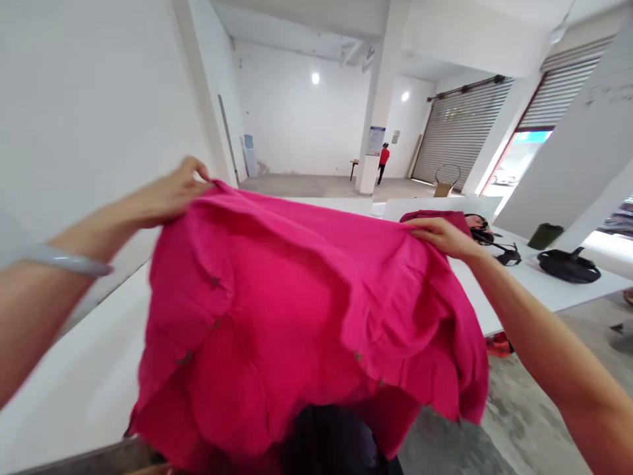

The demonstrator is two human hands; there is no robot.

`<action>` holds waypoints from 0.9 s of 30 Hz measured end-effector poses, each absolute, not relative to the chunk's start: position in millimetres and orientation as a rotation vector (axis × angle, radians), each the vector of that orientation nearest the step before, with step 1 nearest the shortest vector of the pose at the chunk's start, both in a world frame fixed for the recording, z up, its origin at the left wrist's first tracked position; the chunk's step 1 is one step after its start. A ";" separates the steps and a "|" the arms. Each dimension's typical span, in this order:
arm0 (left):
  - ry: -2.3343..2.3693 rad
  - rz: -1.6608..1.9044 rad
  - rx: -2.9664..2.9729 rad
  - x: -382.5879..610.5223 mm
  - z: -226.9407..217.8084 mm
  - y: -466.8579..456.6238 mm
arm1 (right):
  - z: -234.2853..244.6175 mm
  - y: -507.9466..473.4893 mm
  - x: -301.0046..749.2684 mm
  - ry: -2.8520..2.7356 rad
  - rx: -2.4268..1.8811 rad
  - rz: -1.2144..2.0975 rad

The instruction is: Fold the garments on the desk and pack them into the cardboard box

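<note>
A bright pink buttoned shirt (291,303) hangs spread out in front of me, held up by its upper edge. My left hand (185,188), with a pale bangle on the wrist, pinches the upper left corner. On the other side my right hand (438,236) grips the upper right part of the cloth. The front is open toward me, and small dark buttons show along its edges. Its lower part falls in loose folds and is a little blurred. The fingertips of both hands are partly hidden by the fabric.
A long white table (79,382) stands behind the shirt. On its right lie a dark pink folded cloth (457,221), black straps with a device (509,254), a dark green cylinder (545,235) and a black pouch (568,265). A person in red (384,158) stands far off by a pillar.
</note>
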State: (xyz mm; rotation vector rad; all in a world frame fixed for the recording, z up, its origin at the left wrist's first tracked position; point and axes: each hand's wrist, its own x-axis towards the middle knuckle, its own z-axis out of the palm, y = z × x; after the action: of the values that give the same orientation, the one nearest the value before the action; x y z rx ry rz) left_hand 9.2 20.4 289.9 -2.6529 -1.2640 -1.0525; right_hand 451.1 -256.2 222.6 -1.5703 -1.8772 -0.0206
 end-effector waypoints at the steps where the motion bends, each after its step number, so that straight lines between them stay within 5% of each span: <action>1: -1.365 -0.898 -2.851 18.4 262.3 32.0 | 206.6 -234.2 460.4 -1.893 -1.670 0.011; 7: -1.472 -0.755 -2.958 72.2 101.9 62.0 | 72.2 -138.4 455.6 -1.709 -2.068 -0.116; 12: -1.393 -0.709 -3.012 53.6 33.6 60.6 | 8.4 -143.5 428.7 -1.891 -1.893 -0.191; 20: -1.075 -0.487 -3.268 17.9 7.5 67.3 | -4.8 -161.3 468.9 -2.100 -1.706 0.424; 27: -1.119 -0.687 -3.228 72.8 31.8 78.3 | 11.6 -147.5 449.2 -1.956 -1.745 0.342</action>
State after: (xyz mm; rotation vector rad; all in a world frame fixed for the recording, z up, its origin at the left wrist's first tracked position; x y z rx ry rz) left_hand 72.8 78.3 31.8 -3.2278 -1.1193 -0.6869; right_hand 449.2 -147.5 11.6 -1.7454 -1.9558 0.3420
